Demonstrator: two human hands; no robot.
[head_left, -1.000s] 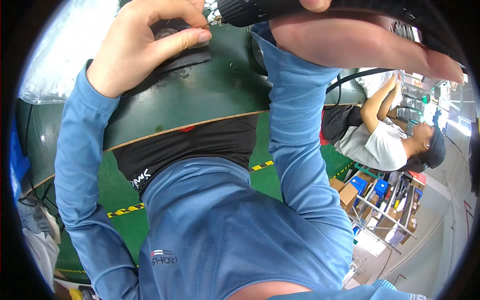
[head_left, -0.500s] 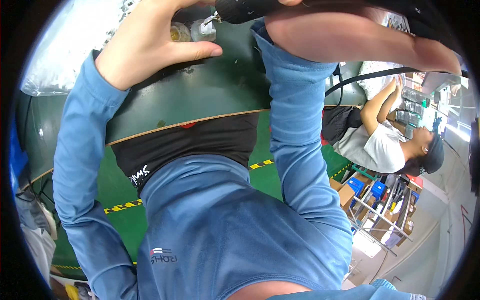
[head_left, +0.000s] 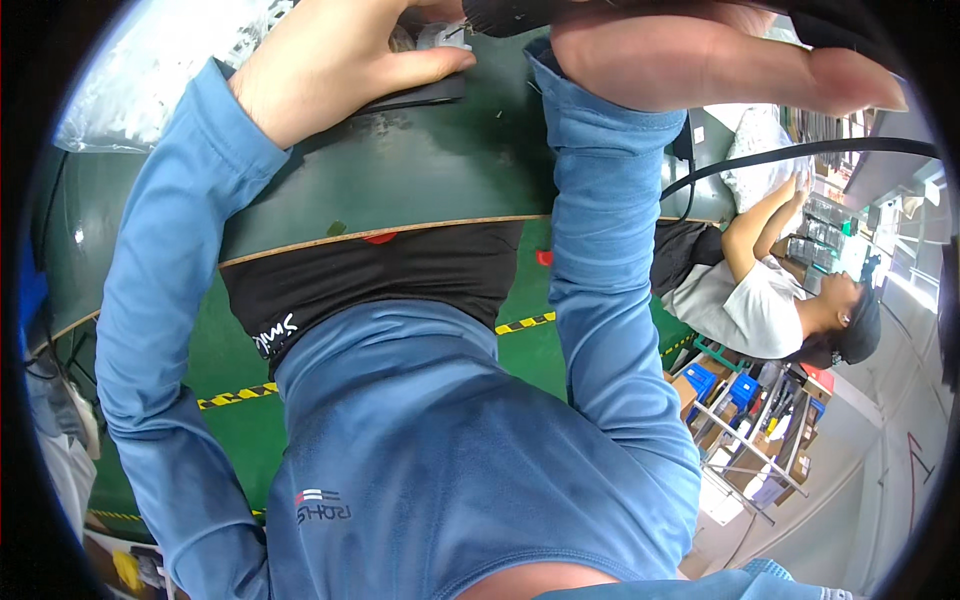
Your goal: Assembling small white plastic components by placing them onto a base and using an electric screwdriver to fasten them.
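My left hand (head_left: 335, 70) is over the green table (head_left: 390, 175), its thumb stretched out to the right and apart from the fingers. The upper edge cuts those fingers off. A small clear piece (head_left: 443, 36) shows just above the thumb, and a dark flat thing (head_left: 420, 96) lies below it. To the right, my right hand (head_left: 690, 60) is closed along a long black thing (head_left: 508, 14) with frayed or bristly fibres at its left end. Most of that thing is out of view, so I cannot tell its kind.
A clear plastic bag (head_left: 150, 90) with white contents lies on the table's left. A black cable (head_left: 800, 150) arches at the right. Beyond it a person in a white shirt (head_left: 750, 305) works by another bag (head_left: 755, 150). A rack with blue bins (head_left: 742, 390) stands behind.
Both hands have shifted slightly up and right in the picture. My left thumb has come over the small containers, now mostly hidden. The dark flat thing shows more clearly.
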